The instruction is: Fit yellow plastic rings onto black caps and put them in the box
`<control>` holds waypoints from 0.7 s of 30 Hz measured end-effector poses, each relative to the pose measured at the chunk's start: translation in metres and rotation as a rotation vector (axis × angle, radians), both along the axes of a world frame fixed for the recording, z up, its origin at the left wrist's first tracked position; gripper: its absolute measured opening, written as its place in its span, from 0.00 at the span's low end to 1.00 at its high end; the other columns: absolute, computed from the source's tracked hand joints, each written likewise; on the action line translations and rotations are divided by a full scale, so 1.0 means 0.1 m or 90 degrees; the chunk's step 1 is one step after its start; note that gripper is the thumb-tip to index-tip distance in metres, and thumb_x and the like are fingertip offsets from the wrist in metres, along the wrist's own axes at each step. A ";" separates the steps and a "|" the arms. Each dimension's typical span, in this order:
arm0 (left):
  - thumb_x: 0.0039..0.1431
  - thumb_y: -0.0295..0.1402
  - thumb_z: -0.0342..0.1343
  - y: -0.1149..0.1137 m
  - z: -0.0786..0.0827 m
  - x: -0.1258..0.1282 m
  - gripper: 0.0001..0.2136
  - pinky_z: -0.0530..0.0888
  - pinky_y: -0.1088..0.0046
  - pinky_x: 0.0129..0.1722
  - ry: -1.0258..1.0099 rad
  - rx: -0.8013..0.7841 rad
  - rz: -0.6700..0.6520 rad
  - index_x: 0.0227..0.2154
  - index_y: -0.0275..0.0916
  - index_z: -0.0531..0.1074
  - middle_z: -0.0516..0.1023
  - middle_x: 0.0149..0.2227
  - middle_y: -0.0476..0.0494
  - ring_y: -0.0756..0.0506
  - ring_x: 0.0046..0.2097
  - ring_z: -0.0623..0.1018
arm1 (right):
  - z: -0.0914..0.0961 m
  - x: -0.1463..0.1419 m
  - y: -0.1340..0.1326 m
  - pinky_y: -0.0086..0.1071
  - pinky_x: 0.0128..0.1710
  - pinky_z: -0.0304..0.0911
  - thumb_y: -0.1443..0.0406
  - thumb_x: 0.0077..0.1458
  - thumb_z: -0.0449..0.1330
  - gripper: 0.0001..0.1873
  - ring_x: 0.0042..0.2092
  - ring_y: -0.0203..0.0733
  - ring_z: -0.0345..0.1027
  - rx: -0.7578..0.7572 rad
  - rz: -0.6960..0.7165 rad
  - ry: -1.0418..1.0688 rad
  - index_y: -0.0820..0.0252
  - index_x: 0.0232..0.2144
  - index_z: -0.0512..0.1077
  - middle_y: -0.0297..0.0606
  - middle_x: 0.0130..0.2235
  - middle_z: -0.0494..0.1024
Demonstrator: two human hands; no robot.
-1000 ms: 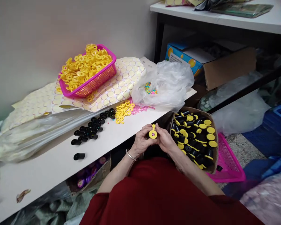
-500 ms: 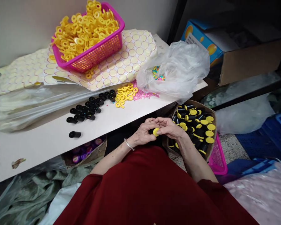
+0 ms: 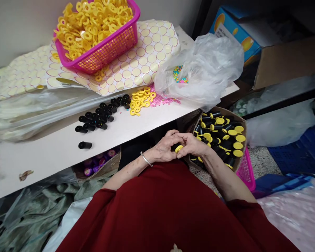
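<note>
A long white table (image 3: 68, 154) runs across the picture, just past the person's red lap. At the back of it sits a pink basket (image 3: 112, 49) heaped with yellow rings. The basket rests on sheets of round stickers (image 3: 147, 52). To the right lies a big clear plastic bag (image 3: 212, 66) with little coloured beads inside. Below the table edge on the right is a brown box (image 3: 240, 115) full of black tubes with yellow caps. A bunch of black tubes (image 3: 99, 117) lies on the table, and one more lies alone near the front edge. Next to the bunch is a small pile of loose yellow rings (image 3: 140, 101), touching some tiny pink beads.

Both hands meet over the lap, just left of the brown box. The left hand (image 3: 164, 148) has its fingers curled in tight. The right hand (image 3: 195, 145) is curled too, and its fingertips pinch a small yellow cap (image 3: 178, 148). The cap sits between the two hands, with a dark piece just behind it that is mostly hidden
</note>
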State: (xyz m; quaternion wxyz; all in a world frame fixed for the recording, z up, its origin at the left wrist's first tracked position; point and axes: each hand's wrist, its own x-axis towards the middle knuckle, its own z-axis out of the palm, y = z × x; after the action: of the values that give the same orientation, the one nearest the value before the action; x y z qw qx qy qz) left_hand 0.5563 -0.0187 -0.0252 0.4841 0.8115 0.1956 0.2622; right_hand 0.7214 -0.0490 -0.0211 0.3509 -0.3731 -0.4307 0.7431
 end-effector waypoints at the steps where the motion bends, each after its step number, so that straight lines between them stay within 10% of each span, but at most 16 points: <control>1: 0.47 0.29 0.58 -0.01 0.01 0.01 0.09 0.68 0.57 0.52 -0.003 -0.007 -0.001 0.34 0.38 0.72 0.74 0.39 0.41 0.39 0.53 0.68 | -0.01 0.00 -0.02 0.24 0.29 0.59 0.67 0.25 0.73 0.26 0.32 0.31 0.63 0.009 -0.011 -0.009 0.64 0.34 0.75 0.32 0.34 0.70; 21: 0.44 0.36 0.65 0.02 -0.16 0.09 0.13 0.64 0.58 0.56 -0.055 -0.113 0.013 0.34 0.37 0.76 0.77 0.36 0.40 0.39 0.53 0.70 | -0.16 -0.03 -0.14 0.30 0.34 0.61 0.62 0.31 0.70 0.24 0.37 0.39 0.65 0.019 -0.171 0.022 0.64 0.37 0.77 0.38 0.37 0.74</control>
State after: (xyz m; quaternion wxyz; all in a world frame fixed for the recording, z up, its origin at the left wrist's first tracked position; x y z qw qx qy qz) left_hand 0.5652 -0.0169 -0.0410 0.5598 0.7513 0.2051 0.2832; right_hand 0.7186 -0.0631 -0.0369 0.4601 -0.4093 -0.3822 0.6890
